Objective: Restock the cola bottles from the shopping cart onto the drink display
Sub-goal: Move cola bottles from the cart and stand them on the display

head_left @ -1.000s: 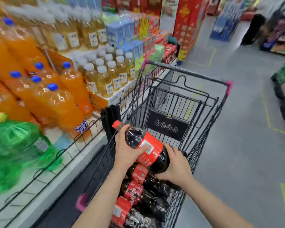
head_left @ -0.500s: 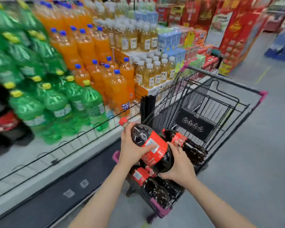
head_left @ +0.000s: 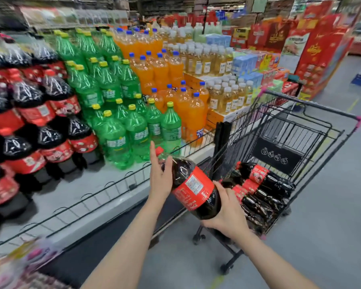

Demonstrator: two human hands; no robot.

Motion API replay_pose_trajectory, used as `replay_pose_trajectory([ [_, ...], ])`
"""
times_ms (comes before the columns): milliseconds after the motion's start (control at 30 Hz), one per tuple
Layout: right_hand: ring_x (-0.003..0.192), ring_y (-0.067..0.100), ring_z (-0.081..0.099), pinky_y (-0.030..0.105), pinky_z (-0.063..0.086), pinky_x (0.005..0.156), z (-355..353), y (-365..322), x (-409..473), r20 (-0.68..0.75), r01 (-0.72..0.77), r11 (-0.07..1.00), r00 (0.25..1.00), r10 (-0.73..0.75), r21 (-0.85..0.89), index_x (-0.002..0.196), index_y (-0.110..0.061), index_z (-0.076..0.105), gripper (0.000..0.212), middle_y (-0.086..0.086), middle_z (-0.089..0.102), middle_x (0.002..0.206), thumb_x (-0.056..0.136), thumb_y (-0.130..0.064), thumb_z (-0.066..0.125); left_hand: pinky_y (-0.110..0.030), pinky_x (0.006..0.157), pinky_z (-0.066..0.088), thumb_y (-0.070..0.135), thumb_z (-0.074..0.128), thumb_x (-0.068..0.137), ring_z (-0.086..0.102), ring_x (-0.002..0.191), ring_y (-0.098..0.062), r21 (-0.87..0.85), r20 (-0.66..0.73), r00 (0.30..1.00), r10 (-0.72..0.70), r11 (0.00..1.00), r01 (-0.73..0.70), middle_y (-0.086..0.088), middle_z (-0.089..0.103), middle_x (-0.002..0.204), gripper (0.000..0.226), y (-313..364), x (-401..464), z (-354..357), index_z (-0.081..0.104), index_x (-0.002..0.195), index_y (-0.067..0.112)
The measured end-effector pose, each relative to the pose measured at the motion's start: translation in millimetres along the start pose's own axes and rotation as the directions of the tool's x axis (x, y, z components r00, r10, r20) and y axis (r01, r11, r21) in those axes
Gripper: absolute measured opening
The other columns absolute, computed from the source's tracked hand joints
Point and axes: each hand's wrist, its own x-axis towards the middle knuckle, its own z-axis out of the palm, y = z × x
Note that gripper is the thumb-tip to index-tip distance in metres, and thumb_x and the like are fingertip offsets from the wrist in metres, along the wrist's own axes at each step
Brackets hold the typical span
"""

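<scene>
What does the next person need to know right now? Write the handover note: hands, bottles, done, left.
Left hand: holds the neck end of the cola bottle, forefinger straight.
Right hand: cups the bottle's base from below.
The bottle is tilted, cap toward the display, over the gap between the shopping cart and the shelf rail.
Done: bottle lifted out of the cart.
Left: stand it by the shelved cola on the bare shelf; then the cola in the cart.

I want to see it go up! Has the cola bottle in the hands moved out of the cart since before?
Yes. The cola bottle was over the cart basket; now it is left of it, by the shelf rail.
</scene>
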Motion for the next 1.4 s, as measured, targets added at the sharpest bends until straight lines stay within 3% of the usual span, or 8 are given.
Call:
replay_pose_trajectory([
  [167, 0.105, 0.019, 0.047, 0.029, 0.039, 0.074, 35.9, -66.4, -45.7, -0.006, -0.042, 0.997, 0.999, 0.042, 0.069, 0.142, -0.034, 0.023, 0.111, -0.007, 0.04, 0.106, 0.044, -0.049, 0.074, -0.037, 0.091, 0.044, 0.023, 0.048, 0.097, 0.051, 0.108, -0.017, -0.069, -0.023, 1.0, -0.018, 0.998, 0.016, 0.012, 0.043, 0.124, 0.04, 6.0, -20.4, -70.5, 0.031, 0.128, 0.041],
  [233, 0.108, 0.017, 0.046, 0.027, 0.037, 0.075, 45.8, -88.4, -59.6, 0.009, -0.045, 0.997, 0.999, 0.044, 0.069, 0.143, -0.032, 0.023, 0.112, -0.008, 0.038, 0.108, 0.046, -0.048, 0.076, -0.043, 0.094, 0.045, 0.023, 0.05, 0.096, 0.052, 0.108, -0.019, -0.066, -0.011, 1.0, -0.009, 0.998, 0.008, 0.018, 0.042, 0.121, 0.039, 8.2, -30.2, -97.7, 0.031, 0.124, 0.042],
  [367, 0.11, 0.016, 0.046, 0.028, 0.04, 0.08, 59.2, -127.4, -81.4, 0.039, -0.025, 0.997, 0.999, 0.022, 0.08, 0.143, -0.033, 0.021, 0.113, -0.007, 0.039, 0.111, 0.046, -0.048, 0.077, -0.027, 0.087, 0.043, 0.015, 0.05, 0.096, 0.05, 0.097, 0.0, -0.076, -0.032, 0.999, 0.028, 0.997, -0.03, 0.008, 0.04, 0.122, 0.04, 15.5, -47.9, -145.8, 0.03, 0.125, 0.035],
  [567, 0.114, 0.012, 0.042, 0.03, 0.042, 0.084, 74.7, -166.0, -112.6, 0.079, 0.057, 0.986, 0.994, -0.071, 0.159, 0.14, -0.035, 0.022, 0.111, -0.011, 0.038, 0.112, 0.046, -0.048, 0.08, -0.043, 0.1, 0.043, 0.02, 0.051, 0.095, 0.051, 0.115, -0.022, -0.059, -0.109, 0.994, 0.001, 0.998, -0.007, -0.004, 0.044, 0.134, 0.044, 23.0, -84.1, -202.7, 0.032, 0.116, 0.053],
  [700, 0.114, 0.013, 0.044, 0.03, 0.044, 0.081, 88.1, -183.2, -139.3, 0.128, 0.077, 0.979, 0.987, -0.102, 0.187, 0.137, -0.039, 0.023, 0.109, -0.013, 0.038, 0.11, 0.046, -0.045, 0.082, -0.043, 0.098, 0.045, 0.021, 0.052, 0.095, 0.053, 0.11, -0.019, -0.043, -0.16, 0.987, -0.02, 0.999, 0.013, 0.0, 0.046, 0.13, 0.042, 19.0, -116.9, -233.9, 0.032, 0.122, 0.047],
  [1167, 0.117, 0.014, 0.045, 0.036, 0.044, 0.087, 139.4, -255.0, -184.1, 0.194, 0.069, 0.973, 0.974, -0.113, 0.219, 0.134, -0.041, 0.024, 0.106, -0.012, 0.041, 0.118, 0.046, -0.041, 0.082, -0.048, 0.098, 0.046, 0.042, 0.052, 0.087, 0.056, 0.112, -0.02, 0.035, -0.178, 0.984, -0.007, 0.999, 0.014, -0.009, 0.048, 0.133, 0.048, 19.5, -157.9, -333.4, 0.027, 0.119, 0.068],
  [1300, 0.113, 0.012, 0.047, 0.035, 0.048, 0.085, 164.6, -288.3, -159.7, 0.138, 0.075, 0.965, 0.984, -0.113, 0.249, 0.13, -0.041, 0.029, 0.102, -0.012, 0.044, 0.114, 0.043, -0.041, 0.081, -0.024, 0.086, 0.045, 0.021, 0.045, 0.098, 0.058, 0.091, -0.008, -0.018, -0.149, 0.989, 0.008, 1.0, -0.01, 0.002, 0.056, 0.107, 0.039, 13.5, -118.3, -366.4, 0.032, 0.128, 0.044],
  [1400, 0.112, 0.011, 0.047, 0.037, 0.049, 0.087, 187.9, -315.8, -135.7, 0.103, 0.05, 0.964, 0.992, -0.079, 0.261, 0.129, -0.041, 0.03, 0.103, -0.013, 0.043, 0.115, 0.04, -0.044, 0.081, -0.022, 0.086, 0.047, 0.018, 0.044, 0.099, 0.061, 0.098, -0.018, -0.006, -0.093, 0.995, 0.023, 1.0, -0.024, -0.013, 0.062, 0.113, 0.03, 8.0, -77.4, -397.3, 0.041, 0.126, 0.031],
])
